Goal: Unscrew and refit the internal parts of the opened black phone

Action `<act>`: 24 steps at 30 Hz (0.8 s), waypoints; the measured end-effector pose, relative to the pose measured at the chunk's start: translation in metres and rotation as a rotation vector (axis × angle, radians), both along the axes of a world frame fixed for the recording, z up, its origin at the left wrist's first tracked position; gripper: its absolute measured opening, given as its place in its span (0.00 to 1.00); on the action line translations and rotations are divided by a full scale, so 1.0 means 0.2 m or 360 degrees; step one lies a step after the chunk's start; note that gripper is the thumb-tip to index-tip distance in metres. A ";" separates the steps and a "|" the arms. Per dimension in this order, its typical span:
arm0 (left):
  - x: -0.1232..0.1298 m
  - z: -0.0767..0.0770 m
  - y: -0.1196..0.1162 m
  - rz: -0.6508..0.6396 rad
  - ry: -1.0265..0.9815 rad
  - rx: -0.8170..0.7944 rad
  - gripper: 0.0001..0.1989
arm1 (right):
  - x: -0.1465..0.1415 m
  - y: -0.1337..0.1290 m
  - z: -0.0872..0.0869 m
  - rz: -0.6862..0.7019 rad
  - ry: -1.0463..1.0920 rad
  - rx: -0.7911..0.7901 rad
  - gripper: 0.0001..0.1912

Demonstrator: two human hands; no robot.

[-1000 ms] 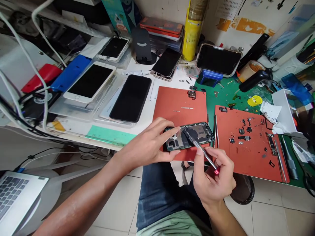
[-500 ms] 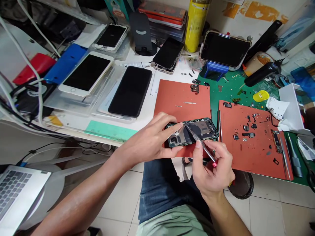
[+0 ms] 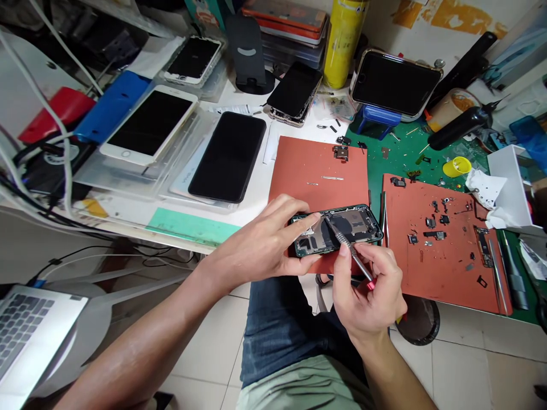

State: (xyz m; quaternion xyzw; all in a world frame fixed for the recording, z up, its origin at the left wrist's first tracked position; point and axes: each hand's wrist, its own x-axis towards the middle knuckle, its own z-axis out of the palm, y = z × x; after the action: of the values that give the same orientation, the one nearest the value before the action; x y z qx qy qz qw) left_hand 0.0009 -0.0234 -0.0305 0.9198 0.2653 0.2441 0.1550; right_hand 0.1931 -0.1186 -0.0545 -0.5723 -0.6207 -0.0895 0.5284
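Note:
An opened phone housing [image 3: 356,226], with its bare metal inside facing up, lies at the front edge of the left red mat [image 3: 294,171]. My left hand [image 3: 273,242] grips its left end, thumb on the near side and fingers over the far side. In my right hand [image 3: 370,285] is a slim metal pen-like tool [image 3: 351,250] with a knurled shaft and a red end. Its tip rests at or just above the inside of the housing, close to my left index finger. Whether the tip touches is too small to tell.
The right red mat [image 3: 448,273] carries several tiny phone parts and tweezers [image 3: 496,279]. A black phone [image 3: 228,156] and a white phone [image 3: 149,122] lie to the left. Behind stand a yellow can [image 3: 344,42] and a phone on a blue stand [image 3: 378,121].
The whole view has shifted very slightly. Both hands, the tool and the housing keep nearly the same positions relative to one another.

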 end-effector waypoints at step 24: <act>0.00 0.01 0.01 -0.0039 -0.0058 -0.0142 0.19 | -0.02 0.00 0.04 0.0001 -0.0370 -0.0005 0.18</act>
State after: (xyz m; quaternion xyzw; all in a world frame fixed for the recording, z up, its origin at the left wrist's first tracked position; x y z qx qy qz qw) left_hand 0.0006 -0.0211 -0.0283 0.9105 0.2618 0.2469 0.2037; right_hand 0.1888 -0.1179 -0.0456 -0.5587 -0.6781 -0.1542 0.4519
